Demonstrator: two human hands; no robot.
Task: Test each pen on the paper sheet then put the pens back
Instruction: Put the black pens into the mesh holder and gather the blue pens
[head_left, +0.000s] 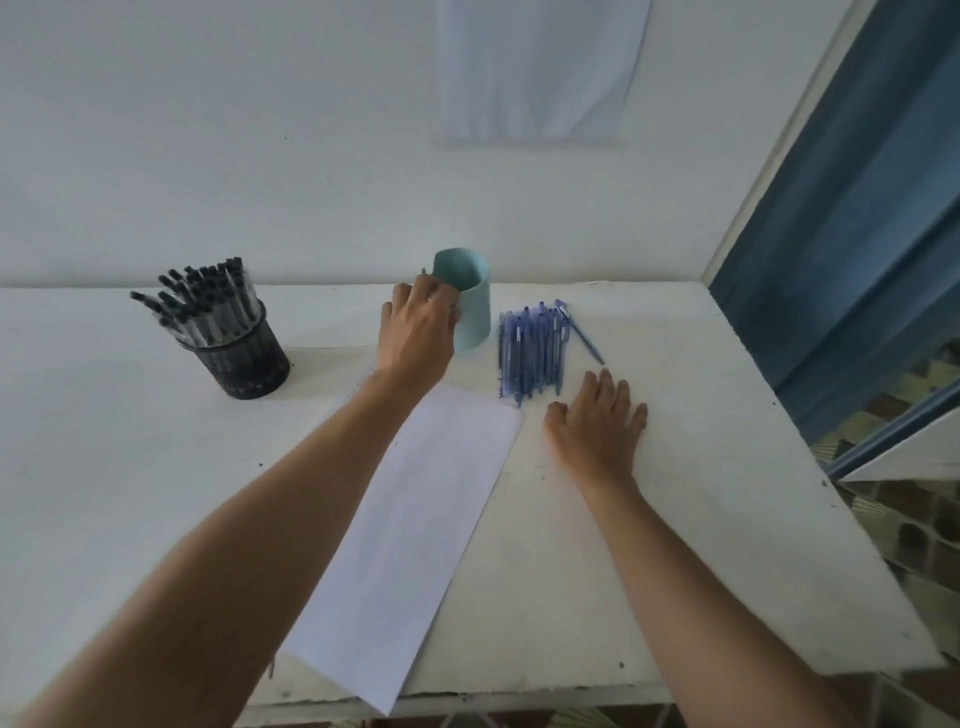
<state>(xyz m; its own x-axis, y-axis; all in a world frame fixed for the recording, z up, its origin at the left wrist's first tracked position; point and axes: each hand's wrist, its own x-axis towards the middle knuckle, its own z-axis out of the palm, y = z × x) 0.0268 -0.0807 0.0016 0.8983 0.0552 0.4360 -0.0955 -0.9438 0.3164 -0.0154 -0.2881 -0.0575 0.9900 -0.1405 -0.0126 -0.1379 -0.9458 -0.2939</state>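
Observation:
A white paper sheet (410, 530) lies slantwise in the middle of the white table. Behind it stands a teal cup (467, 306), and my left hand (415, 327) grips its left side. Several blue pens (532, 351) lie in a row to the right of the cup, with one more blue pen (579, 330) lying askew beside them. My right hand (597, 421) rests flat on the table, fingers spread, just in front of the blue pens and apart from them. At the left, a black mesh holder (249, 361) is full of black-capped pens (208, 296).
The white table (701, 519) meets a white wall at the back. Its right edge runs along a blue door or frame (857, 234), with tiled floor below. The front edge is close to me.

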